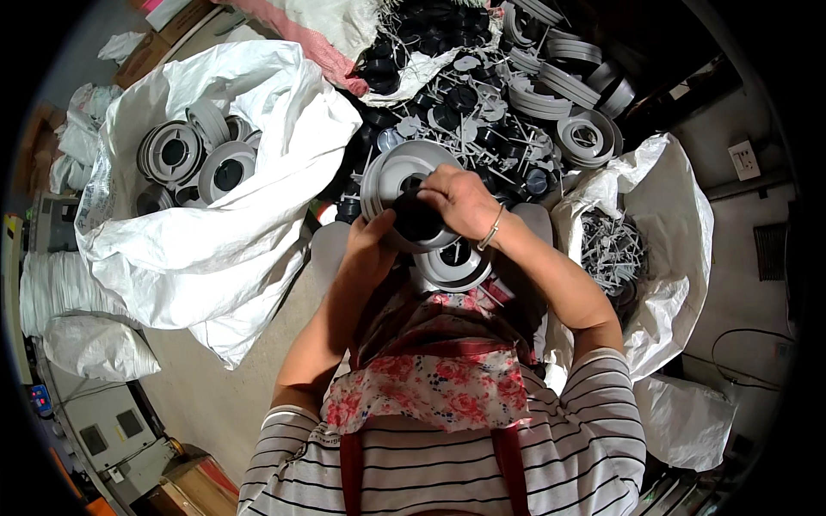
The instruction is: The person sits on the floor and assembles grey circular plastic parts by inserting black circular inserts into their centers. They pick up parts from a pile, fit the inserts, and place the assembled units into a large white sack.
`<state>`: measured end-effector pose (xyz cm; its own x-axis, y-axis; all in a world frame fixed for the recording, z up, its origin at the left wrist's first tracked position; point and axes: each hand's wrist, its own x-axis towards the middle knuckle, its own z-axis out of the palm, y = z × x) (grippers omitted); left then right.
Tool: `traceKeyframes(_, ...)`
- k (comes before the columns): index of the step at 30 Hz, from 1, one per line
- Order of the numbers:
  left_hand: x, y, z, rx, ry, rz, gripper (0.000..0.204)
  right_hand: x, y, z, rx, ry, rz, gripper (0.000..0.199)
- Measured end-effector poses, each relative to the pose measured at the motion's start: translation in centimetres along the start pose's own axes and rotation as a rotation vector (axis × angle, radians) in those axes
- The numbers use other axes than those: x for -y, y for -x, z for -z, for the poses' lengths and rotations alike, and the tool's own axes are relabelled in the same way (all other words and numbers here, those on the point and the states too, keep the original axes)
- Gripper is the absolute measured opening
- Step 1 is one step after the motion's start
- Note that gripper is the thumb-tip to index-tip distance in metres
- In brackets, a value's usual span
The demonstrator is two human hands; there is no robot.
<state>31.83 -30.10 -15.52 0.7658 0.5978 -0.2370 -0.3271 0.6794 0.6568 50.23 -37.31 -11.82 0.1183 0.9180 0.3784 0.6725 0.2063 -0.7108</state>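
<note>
A grey, stepped round plastic housing (387,182) is held tilted above my lap. My left hand (372,241) is closed around its lower left rim, with the thumb at the edge. At its centre sits a round black plastic part (416,220). My right hand (463,203) has its fingers bent and pinched at this black part's upper edge; the fingertips are partly hidden. Just below, another grey round housing (465,279) with a dark centre rests on my lap against the floral apron (439,387).
On the left, a white woven sack (258,232) holds several grey housings (228,175). Ahead lies a heap of black caps and grey stemmed pieces (465,112), beside stacked grey rings (542,95). An open sack (680,215) of thin grey scraps (613,245) stands at the right.
</note>
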Motion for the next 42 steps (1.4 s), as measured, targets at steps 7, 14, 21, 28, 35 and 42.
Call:
traceKeyframes(7, -0.5, 2.3, -1.1, 0.047, 0.001, 0.003, 0.038, 2.4, 0.2, 1.5, 0.113, 0.205, -0.23, 0.038)
traceKeyframes(14, -1.7, 3.3, -2.9, -0.092, -0.176, 0.074, 0.036, 3.3, 0.6, 2.2, 0.286, 0.176, -0.023, 0.066)
traceKeyframes(21, -3.0, 2.2, -0.1, -0.073, -0.174, 0.335, 0.037, 4.0, 1.6, 2.5, 0.606, 0.495, 0.471, 0.048)
traceKeyframes(28, -3.2, 2.6, -1.5, -0.029, -0.083, 0.385, 0.041, 4.0, 1.9, 2.7, 0.659, 0.421, 0.34, 0.063)
traceKeyframes(35, -2.7, 4.5, -3.1, -0.075, -0.478, 0.069, 0.039, 3.3, 1.7, 0.6, 0.265, -0.517, -0.938, 0.052)
traceKeyframes(42, -14.2, 3.2, -4.7, -0.479, -1.417, -0.876, 0.075, -2.3, 3.5, 1.4, 0.525, 0.722, -0.339, 0.083)
